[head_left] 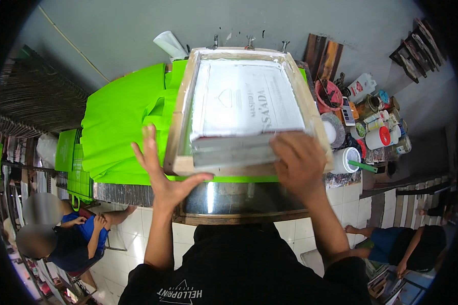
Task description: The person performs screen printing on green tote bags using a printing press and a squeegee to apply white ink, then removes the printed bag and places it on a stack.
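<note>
A wooden-framed printing screen [290, 65] lies on the table, its mesh coated with white ink over dark lettering and a small outline shape. My right hand [300, 160] grips a wide grey squeegee [229, 151] by its right end. The squeegee lies crosswise at the near end of the mesh, slightly smeared by motion. At the frame's near left corner my left hand [160, 173] is spread, thumb pointing right and fingers upward, holding nothing. Whether its thumb touches the frame I cannot tell. Bright green fabric [119, 122] is piled left of the screen and shows beneath it.
Metal clamps [250, 42] stand along the screen's far edge. On the right are a white tub [345, 160] with a green stick, a pink basin [329, 95], a calculator [348, 112] and several jars. People sit at lower left [81, 234] and lower right [404, 246].
</note>
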A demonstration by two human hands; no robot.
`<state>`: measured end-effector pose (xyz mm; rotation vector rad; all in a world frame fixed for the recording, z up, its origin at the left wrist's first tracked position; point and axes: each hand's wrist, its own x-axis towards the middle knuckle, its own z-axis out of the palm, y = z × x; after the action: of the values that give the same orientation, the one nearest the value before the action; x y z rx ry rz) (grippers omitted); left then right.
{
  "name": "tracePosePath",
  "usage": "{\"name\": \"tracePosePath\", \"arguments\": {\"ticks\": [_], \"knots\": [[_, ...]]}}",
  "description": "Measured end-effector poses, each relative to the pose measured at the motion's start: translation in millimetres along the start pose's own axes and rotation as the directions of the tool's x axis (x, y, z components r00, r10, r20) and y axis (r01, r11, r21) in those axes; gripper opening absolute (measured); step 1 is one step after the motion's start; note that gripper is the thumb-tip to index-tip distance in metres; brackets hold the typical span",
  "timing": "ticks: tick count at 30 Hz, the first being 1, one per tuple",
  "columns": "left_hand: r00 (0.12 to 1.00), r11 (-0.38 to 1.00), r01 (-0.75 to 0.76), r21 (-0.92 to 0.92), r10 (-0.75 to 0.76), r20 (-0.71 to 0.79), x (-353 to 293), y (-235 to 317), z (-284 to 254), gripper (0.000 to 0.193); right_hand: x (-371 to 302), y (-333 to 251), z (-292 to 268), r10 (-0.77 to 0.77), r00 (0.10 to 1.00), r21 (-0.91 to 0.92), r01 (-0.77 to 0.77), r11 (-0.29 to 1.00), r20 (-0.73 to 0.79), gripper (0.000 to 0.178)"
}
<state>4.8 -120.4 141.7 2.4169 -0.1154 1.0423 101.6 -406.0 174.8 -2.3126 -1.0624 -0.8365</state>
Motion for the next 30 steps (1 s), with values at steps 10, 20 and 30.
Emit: {"name": "tracePosePath", "arguments": {"ticks": [10,20,30], "knots": [[0.553,0.612,0.687,0.393,-0.79,0.264,36.9,-103.0,15.9,0.06,184.2,51.4,-61.8,-0.03,0.997,-0.241,0.011,0.97,-0.073,0.018],[0.599,0.548,0.796,-0.256,-0.775,0.202,-22.5,-225.5,-53.1,0.025,282.8,72.4,-65.1,0.214,0.968,-0.108,-0.229,0.967,-0.134,0.044],[0.899,0.735,0.437,0.519,-0.331,-0.288,9.7,-277.0,-133.9,0.039,301.4,85.8,-71.3,0.207,0.972,-0.017,-0.21,0.978,-0.113,0.036]]}}
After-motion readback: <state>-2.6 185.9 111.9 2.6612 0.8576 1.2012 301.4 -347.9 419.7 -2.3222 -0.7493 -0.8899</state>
